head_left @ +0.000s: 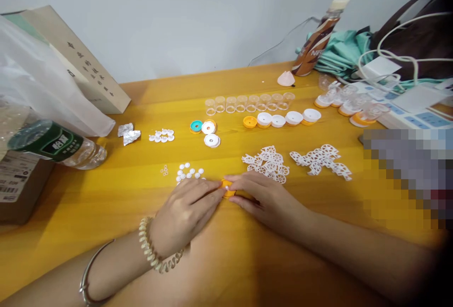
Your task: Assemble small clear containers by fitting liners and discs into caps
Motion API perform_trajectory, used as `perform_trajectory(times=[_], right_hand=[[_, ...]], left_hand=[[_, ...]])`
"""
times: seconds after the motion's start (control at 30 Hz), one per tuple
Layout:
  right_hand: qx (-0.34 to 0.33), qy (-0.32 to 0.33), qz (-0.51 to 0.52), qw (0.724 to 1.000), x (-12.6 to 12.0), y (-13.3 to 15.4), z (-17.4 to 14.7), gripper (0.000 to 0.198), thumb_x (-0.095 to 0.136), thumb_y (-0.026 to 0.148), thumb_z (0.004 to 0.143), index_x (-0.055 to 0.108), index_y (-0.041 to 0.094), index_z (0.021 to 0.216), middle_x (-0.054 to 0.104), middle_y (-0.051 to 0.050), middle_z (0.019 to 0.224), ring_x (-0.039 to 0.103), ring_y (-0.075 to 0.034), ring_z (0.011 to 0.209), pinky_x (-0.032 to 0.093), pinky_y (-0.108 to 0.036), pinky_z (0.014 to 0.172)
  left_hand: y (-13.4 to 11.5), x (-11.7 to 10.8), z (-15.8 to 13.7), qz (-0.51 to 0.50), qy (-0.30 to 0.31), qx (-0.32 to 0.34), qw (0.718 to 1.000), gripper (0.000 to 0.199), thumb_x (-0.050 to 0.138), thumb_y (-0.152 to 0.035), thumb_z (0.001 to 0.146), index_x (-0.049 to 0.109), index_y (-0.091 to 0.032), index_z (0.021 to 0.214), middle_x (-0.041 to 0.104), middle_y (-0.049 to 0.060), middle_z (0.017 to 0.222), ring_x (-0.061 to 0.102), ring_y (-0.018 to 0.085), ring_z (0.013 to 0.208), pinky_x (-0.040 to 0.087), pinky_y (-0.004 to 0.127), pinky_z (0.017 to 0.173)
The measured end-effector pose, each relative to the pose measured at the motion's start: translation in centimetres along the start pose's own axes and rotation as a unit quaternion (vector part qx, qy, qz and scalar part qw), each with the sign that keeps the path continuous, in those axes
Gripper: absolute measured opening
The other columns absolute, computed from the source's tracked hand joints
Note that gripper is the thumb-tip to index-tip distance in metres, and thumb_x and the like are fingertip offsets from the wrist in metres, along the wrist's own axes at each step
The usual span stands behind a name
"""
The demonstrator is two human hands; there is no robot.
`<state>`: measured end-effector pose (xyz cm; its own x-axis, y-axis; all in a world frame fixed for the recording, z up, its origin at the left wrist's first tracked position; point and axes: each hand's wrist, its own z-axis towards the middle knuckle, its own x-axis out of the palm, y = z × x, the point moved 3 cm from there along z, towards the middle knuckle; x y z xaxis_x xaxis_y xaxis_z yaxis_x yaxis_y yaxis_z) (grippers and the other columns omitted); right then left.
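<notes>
- Left hand [186, 208] and right hand [271, 198], head view: fingertips of both close on an orange cap [229, 194], gripping it from either side. Whether it touches the table [226, 264] cannot be told.
- Cap is largely covered by fingers; uneven pressure from the two sides could tilt it or squirt it loose.
- White discs [192, 171] lie just beyond the left hand, some partly hidden by it; a small shift of the knuckles could scatter them.
- White cut-outs [269, 158] overlap just beyond the right hand; their openwork edges could snag on its knuckles.
</notes>
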<state>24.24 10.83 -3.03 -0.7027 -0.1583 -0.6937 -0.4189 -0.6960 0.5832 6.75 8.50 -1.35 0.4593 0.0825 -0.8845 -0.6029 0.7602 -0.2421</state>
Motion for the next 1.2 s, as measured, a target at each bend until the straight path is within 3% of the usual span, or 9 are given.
perform_trajectory(times=[0.33,0.57,0.7,0.9,1.07,1.2], right_hand=[[0.010,0.006,0.008,1.000,0.0,-0.1,-0.1,0.010,0.053,0.018,0.084,0.057,0.020,0.094,0.067,-0.008,0.103,0.062,-0.018,0.094,0.051,-0.034,0.084],[0.025,0.008,0.002,1.000,0.0,-0.1,-0.1,0.020,0.056,0.020,0.082,0.053,0.019,0.102,0.066,-0.007,0.098,0.062,-0.018,0.089,0.051,-0.033,0.079],[0.020,0.008,-0.001,1.000,0.1,-0.1,0.0,0.022,0.057,0.017,0.081,0.052,0.018,0.103,0.065,-0.007,0.094,0.062,-0.018,0.087,0.051,-0.031,0.077],[0.023,0.003,-0.006,1.000,0.1,0.0,-0.1,0.024,0.058,0.015,0.080,0.051,0.018,0.103,0.065,-0.007,0.095,0.061,-0.019,0.088,0.050,-0.032,0.079],[0.023,0.006,-0.006,1.000,0.2,0.0,0.0,0.021,0.057,0.015,0.080,0.052,0.018,0.100,0.065,-0.007,0.094,0.061,-0.019,0.086,0.050,-0.033,0.077],[0.022,0.011,-0.010,1.000,0.2,0.1,0.1,0.021,0.056,0.014,0.080,0.052,0.018,0.099,0.065,-0.007,0.093,0.061,-0.018,0.085,0.050,-0.032,0.076]], left_hand=[[0.2,0.2,-0.2,-0.017,-0.001,-0.010,1.000,0.031,0.054,-0.012,0.084,0.056,-0.016,0.115,0.063,0.007,0.109,0.059,0.019,0.094,0.048,0.037,0.083],[0.7,0.1,1.4,-0.127,-0.019,-0.084,0.988,0.015,0.053,-0.015,0.086,0.063,-0.016,0.097,0.067,0.007,0.096,0.061,0.015,0.087,0.048,0.030,0.078],[1.0,0.5,2.3,-0.127,-0.017,-0.091,0.988,0.012,0.054,-0.019,0.085,0.064,-0.017,0.091,0.066,0.006,0.090,0.060,0.014,0.080,0.046,0.029,0.073],[0.5,0.3,2.1,0.015,-0.032,-0.006,0.999,0.011,0.054,-0.018,0.086,0.062,-0.018,0.094,0.067,0.002,0.091,0.059,0.013,0.078,0.038,0.032,0.074],[-0.6,-0.2,1.9,0.176,-0.021,0.113,0.978,0.013,0.048,-0.012,0.088,0.060,-0.011,0.094,0.069,0.006,0.091,0.059,0.015,0.077,0.035,0.034,0.073],[-1.1,-0.2,2.2,0.216,-0.027,0.135,0.967,0.014,0.046,-0.009,0.088,0.059,-0.011,0.086,0.069,0.005,0.082,0.059,0.015,0.071,0.034,0.035,0.071]])
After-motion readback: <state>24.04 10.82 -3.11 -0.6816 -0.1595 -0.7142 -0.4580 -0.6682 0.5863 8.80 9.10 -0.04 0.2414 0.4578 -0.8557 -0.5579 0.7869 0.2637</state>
